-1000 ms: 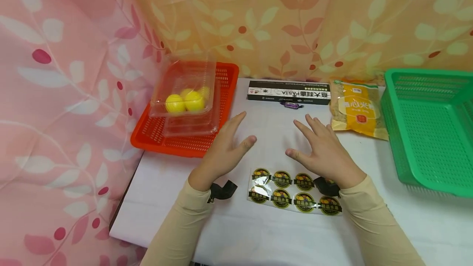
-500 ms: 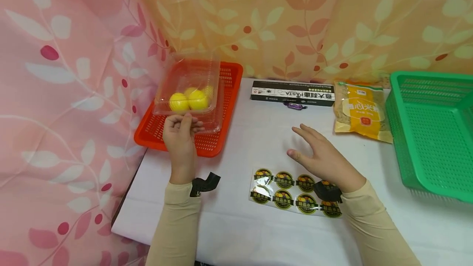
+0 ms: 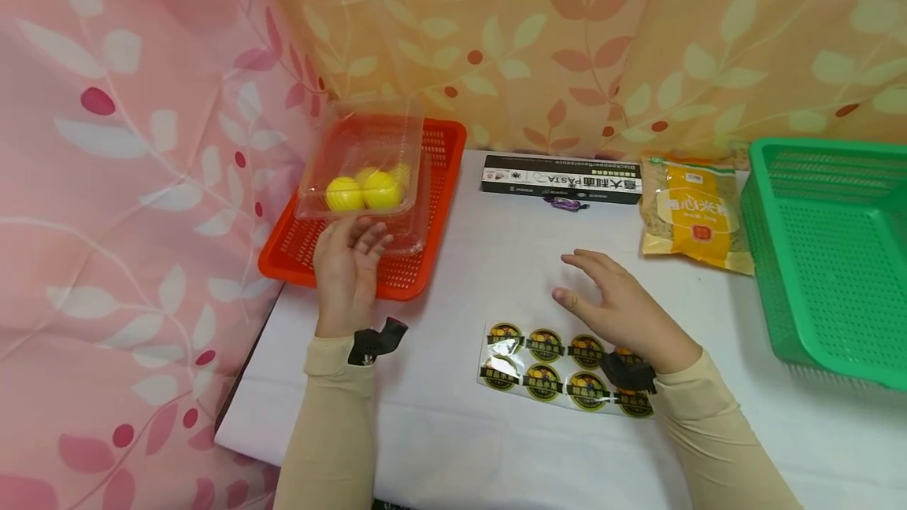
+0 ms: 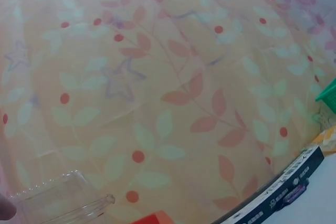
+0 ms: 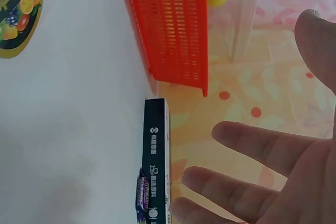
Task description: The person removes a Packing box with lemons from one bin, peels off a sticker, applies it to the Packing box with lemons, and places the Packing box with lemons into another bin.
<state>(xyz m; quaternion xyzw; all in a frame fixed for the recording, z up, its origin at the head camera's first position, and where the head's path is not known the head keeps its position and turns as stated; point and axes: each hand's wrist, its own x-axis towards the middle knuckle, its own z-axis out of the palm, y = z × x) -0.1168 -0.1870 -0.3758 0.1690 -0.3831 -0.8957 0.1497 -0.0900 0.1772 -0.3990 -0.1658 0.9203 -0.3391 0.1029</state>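
Inside the orange basket (image 3: pixel 425 258), a clear box (image 3: pixel 364 171) holds yellow balls (image 3: pixel 361 191).

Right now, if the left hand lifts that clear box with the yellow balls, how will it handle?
The clear box looks thin-walled, so it probably flexes under a grip. The yellow balls lie loose inside and would likely roll, shifting the weight. The left hand touches only its front edge, so it may tip.

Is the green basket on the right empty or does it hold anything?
Empty, as far as shown: the green basket shows only bare mesh floor and walls in the head view. Its right part is cut off by the frame edge.
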